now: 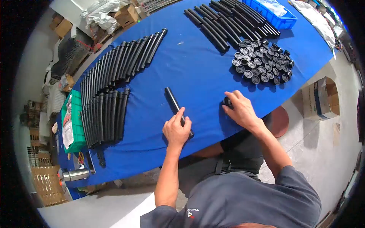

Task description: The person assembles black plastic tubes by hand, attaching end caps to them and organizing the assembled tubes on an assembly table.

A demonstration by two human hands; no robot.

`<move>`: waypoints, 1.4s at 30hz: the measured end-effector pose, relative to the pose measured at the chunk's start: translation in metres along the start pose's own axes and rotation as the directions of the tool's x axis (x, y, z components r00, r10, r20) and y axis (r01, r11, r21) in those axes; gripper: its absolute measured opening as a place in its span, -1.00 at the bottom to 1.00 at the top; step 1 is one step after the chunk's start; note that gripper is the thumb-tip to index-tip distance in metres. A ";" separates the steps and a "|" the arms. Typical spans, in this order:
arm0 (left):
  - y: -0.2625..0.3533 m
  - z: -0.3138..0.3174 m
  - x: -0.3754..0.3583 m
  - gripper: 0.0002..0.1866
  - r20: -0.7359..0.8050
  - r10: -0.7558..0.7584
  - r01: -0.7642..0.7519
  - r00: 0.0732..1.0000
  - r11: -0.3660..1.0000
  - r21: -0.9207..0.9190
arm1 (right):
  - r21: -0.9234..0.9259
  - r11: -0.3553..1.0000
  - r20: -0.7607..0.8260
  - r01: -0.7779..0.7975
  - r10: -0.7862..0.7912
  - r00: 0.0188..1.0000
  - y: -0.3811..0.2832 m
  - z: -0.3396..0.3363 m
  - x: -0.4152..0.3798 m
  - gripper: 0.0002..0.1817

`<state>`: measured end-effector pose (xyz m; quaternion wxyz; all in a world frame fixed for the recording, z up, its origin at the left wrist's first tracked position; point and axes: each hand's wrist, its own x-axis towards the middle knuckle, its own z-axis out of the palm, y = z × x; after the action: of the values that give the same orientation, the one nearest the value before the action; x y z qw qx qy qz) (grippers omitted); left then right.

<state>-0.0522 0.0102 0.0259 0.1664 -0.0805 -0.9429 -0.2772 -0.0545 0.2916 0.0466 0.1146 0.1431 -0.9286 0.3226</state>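
My left hand [177,129] is wrapped round the lower part of a black tube [173,99] that lies slantwise on the blue tablecloth near the front edge. To the right, my right hand [241,110] pinches a round black cap [227,102] between thumb and fingers, just above the cloth. Part of the cap is hidden by the fingers. Beyond that hand sits a cluster of similar black caps [262,60]. Plain black tubes [216,24] lie in rows at the far side. On the left, black tubes with wider ends [121,60] lie side by side in two rows.
A green crate [77,121] stands at the table's left edge, near a metal cylinder [76,175]. A blue crate [279,19] holds plastic at the far right. On the floor are a cardboard box [323,98] and a round red stool seat [280,122].
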 end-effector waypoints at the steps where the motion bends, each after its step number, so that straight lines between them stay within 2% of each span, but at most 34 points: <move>1: 0.000 0.001 0.000 -0.63 -0.015 0.005 -0.005 1.000 1.000 0.007 | 0.011 0.999 -0.021 0.030 -0.030 0.999 -0.003 0.012 0.012 -0.52; 2: 0.001 -0.001 0.000 -0.63 0.019 -0.024 0.023 1.000 1.000 0.010 | 0.004 0.998 -0.059 0.063 -0.062 0.996 -0.005 0.019 0.023 -0.55; 5: -0.003 0.004 -0.001 -0.62 -0.060 0.040 -0.042 0.997 0.999 -0.021 | -0.012 0.990 -0.158 0.142 -0.142 0.977 -0.013 0.024 0.059 -0.64; 6: -0.003 0.003 -0.001 -0.62 -0.040 0.035 -0.034 0.999 0.999 0.005 | -0.039 0.989 -0.181 0.142 -0.147 0.972 -0.011 0.026 0.068 -0.69; 9: 0.000 0.001 -0.001 -0.63 -0.037 0.015 -0.014 0.999 1.000 0.022 | -0.147 0.983 -0.105 0.106 -0.122 0.987 0.017 0.042 0.081 -0.75; 10: 0.001 0.001 -0.001 -0.63 -0.058 0.026 -0.026 0.998 1.000 0.002 | -0.134 0.991 -0.075 0.026 -0.036 0.996 0.018 0.046 0.083 -0.72; 12: -0.001 0.003 -0.001 -0.63 -0.061 0.026 -0.025 0.998 1.000 0.009 | -0.131 0.991 -0.023 0.010 -0.013 1.000 0.020 0.045 0.084 -0.54; 15: 0.000 0.001 -0.001 -0.64 -0.004 -0.011 0.011 1.000 1.000 0.024 | -0.137 0.989 -0.048 -0.054 0.048 0.998 0.006 0.032 0.079 -0.27; 18: -0.001 0.001 -0.002 -0.65 0.025 -0.001 0.000 1.000 0.998 0.069 | -0.008 1.000 -0.121 0.012 -0.013 0.993 -0.032 0.008 0.079 -0.12; 19: 0.000 0.001 -0.002 -0.70 0.049 -0.004 0.000 0.999 0.996 0.092 | 0.075 0.991 -0.125 0.112 -0.102 0.987 -0.044 0.010 0.081 -0.17; 20: -0.001 0.003 -0.004 -0.72 0.033 0.011 -0.014 0.999 0.996 0.084 | 0.159 0.951 -0.159 0.267 -0.242 0.957 -0.056 0.014 0.085 -0.35; 21: -0.002 0.008 -0.006 -0.74 0.012 0.033 -0.034 0.999 0.996 0.080 | 0.382 0.874 -0.068 0.300 -0.298 0.952 -0.059 0.033 0.093 -0.46; 22: -0.004 0.005 -0.001 -0.76 -0.014 0.067 -0.065 0.998 0.993 0.100 | 0.598 0.738 -0.015 0.313 -0.380 0.925 -0.061 0.061 0.104 -0.56; 24: -0.001 0.004 -0.002 -0.80 -0.009 0.057 -0.055 0.998 0.988 0.141 | 0.725 0.677 0.066 0.128 -0.252 0.965 -0.056 0.097 0.106 -0.71; 25: 0.000 0.005 0.002 -0.80 -0.016 0.060 -0.057 0.998 0.991 0.122 | 0.757 0.645 0.040 0.100 -0.199 0.979 -0.056 0.108 0.101 -0.75; 26: 0.002 0.004 0.000 -0.80 -0.013 0.045 -0.043 0.999 0.994 0.101 | 0.756 0.638 0.262 -0.145 -0.093 0.961 -0.046 0.116 0.094 -0.77; 28: 0.003 0.003 -0.003 -0.78 0.014 0.024 -0.026 1.000 0.992 0.124 | 0.748 0.648 0.313 -0.145 -0.150 0.938 -0.050 0.097 0.097 -0.74; 30: 0.001 0.002 -0.002 -0.76 0.023 0.021 -0.024 1.000 0.989 0.145 | 0.718 0.693 0.170 0.070 -0.273 0.947 -0.043 0.107 0.096 -0.70; 31: 0.003 0.001 -0.003 -0.75 -0.039 -0.039 0.041 0.998 0.997 0.063 | 0.695 0.696 0.098 0.177 -0.336 0.937 -0.043 0.112 0.094 -0.68; 33: 0.015 -0.007 -0.006 -0.73 -0.133 -0.157 0.145 0.979 0.985 -0.095 | 0.689 0.663 0.074 0.291 -0.464 0.883 -0.040 0.117 0.092 -0.63; 34: 0.030 -0.024 -0.008 -0.70 -0.011 -0.383 0.379 0.924 0.918 -0.118 | 0.689 0.644 0.059 0.333 -0.508 0.860 -0.045 0.112 0.090 -0.61; 35: 0.042 -0.034 -0.011 -0.68 -0.051 -0.415 0.411 0.908 0.908 -0.077 | 0.674 0.671 0.186 0.309 -0.558 0.809 -0.044 0.104 0.088 -0.47; 36: 0.048 -0.040 -0.015 -0.66 -0.094 -0.443 0.441 0.892 0.897 -0.040 | 0.738 0.604 0.167 0.301 -0.595 0.786 -0.047 0.106 0.082 -0.42; 37: 0.040 -0.043 -0.023 -0.65 -0.145 -0.285 0.295 0.947 0.954 0.052 | 0.791 0.535 0.143 0.297 -0.634 0.760 -0.049 0.109 0.077 -0.37; 38: 0.037 -0.049 -0.031 -0.63 -0.111 -0.322 0.328 0.940 0.944 0.039 | 0.836 0.465 0.118 0.291 -0.671 0.732 -0.049 0.111 0.072 -0.32; 39: 0.037 -0.054 -0.036 -0.61 -0.075 -0.360 0.363 0.930 0.932 0.021 | 0.888 0.418 0.159 0.191 -0.669 0.727 -0.053 0.109 0.073 -0.24; 42: 0.037 -0.062 -0.044 -0.60 0.051 -0.460 0.462 0.887 0.887 -0.030 | 0.963 0.269 0.200 0.000 -0.715 0.670 -0.053 0.121 0.074 -0.23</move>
<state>0.0142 0.0044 0.0773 0.0743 0.1362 -0.9324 -0.3264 -0.1200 0.1612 0.0068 -0.2167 0.4998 -0.4998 0.6734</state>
